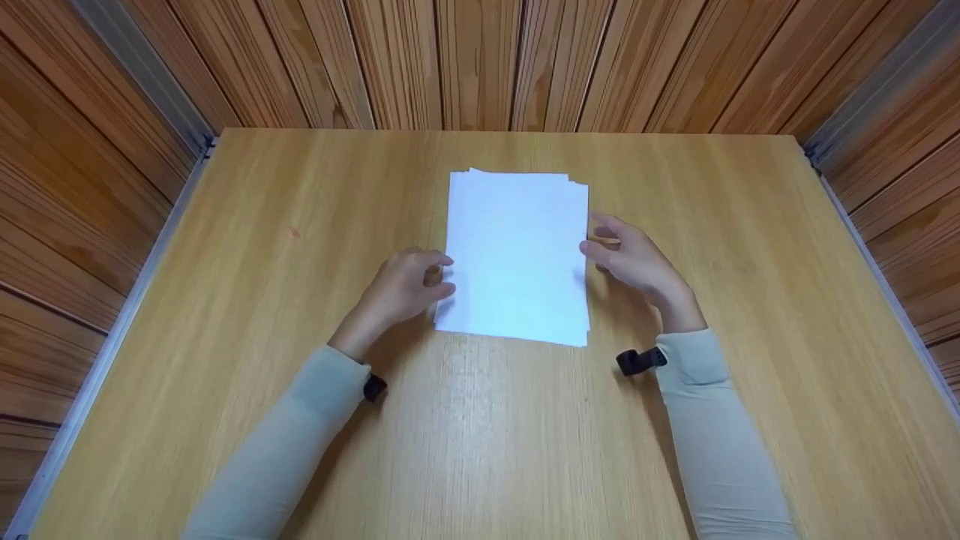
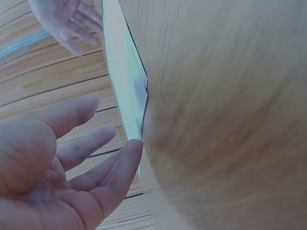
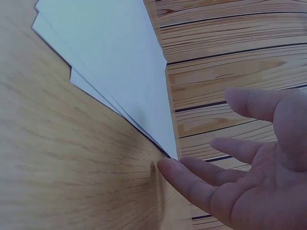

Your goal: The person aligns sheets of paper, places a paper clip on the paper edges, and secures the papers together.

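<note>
Where the paper stack (image 1: 517, 255) lies on the counter (image 1: 757, 300)

While the left hand (image 1: 401, 285) and the right hand (image 1: 634, 259) flank its long sides, the white stack lies flat about midway between the counter's left and right edges, near the far edge. Its sheets are not squared: single corners project at the far left, far right and both near corners.

Left hand: open, fingers spread and loosely bent. Thumb and forefinger are parted, their tips at the stack's left side. Nothing is gripped; whether the fingertips press the paper cannot be told.

Right hand: open, thumb apart from the fingers. The thumb tip meets the stack's right side, while the forefinger extends just beside that side, toward the far edge. Nothing is gripped; the amount of contact cannot be told.

Each forearm reaches in from the near side of the counter in a pale sleeve (image 1: 720, 420). A small black device (image 1: 641, 361) sits at the inner side of the right cuff, and a matching black unit (image 1: 375, 387) at the left.

A faint red mark (image 1: 294, 232) shows on the counter toward its far left corner. Behind the far edge stands a wood-plank wall (image 1: 480, 67).
</note>
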{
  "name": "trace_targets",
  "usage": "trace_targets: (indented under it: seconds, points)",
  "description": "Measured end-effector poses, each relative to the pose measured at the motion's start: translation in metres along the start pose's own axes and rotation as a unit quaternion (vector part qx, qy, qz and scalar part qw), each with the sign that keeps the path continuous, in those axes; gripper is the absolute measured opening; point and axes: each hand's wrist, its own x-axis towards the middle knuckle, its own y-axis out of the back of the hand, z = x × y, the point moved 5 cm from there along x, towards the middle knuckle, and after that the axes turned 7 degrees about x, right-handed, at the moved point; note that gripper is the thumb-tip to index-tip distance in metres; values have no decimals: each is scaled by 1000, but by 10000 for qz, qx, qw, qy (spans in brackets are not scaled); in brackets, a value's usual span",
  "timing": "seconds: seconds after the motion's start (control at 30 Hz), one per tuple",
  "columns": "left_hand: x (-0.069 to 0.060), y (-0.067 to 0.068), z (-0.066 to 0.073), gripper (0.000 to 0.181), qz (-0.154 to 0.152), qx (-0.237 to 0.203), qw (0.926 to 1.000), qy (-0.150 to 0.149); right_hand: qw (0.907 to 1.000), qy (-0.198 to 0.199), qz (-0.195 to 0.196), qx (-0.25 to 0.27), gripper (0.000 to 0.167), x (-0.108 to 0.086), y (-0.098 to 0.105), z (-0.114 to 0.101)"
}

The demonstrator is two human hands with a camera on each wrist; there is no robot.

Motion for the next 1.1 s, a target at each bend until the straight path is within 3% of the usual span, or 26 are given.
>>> trace_targets:
  seconds: [0.3,0.5,0.73,1.1]
  points:
    - [7,3,-13,46,501,-695,9962,184,9988,-42,-17,490,81,-2,2,4]
    - [11,5,-19,48,622,-1204,9905,227,9940,-65,-44,1095,77,-2,3,7]
    - [18,8,-23,53,475,-1743,9821,535,9932,-143,-69,1157,74,-4,10,10]
    - [29,7,-31,57,143,-2118,9719,1018,9879,-328,-308,1487,72,-4,9,15]
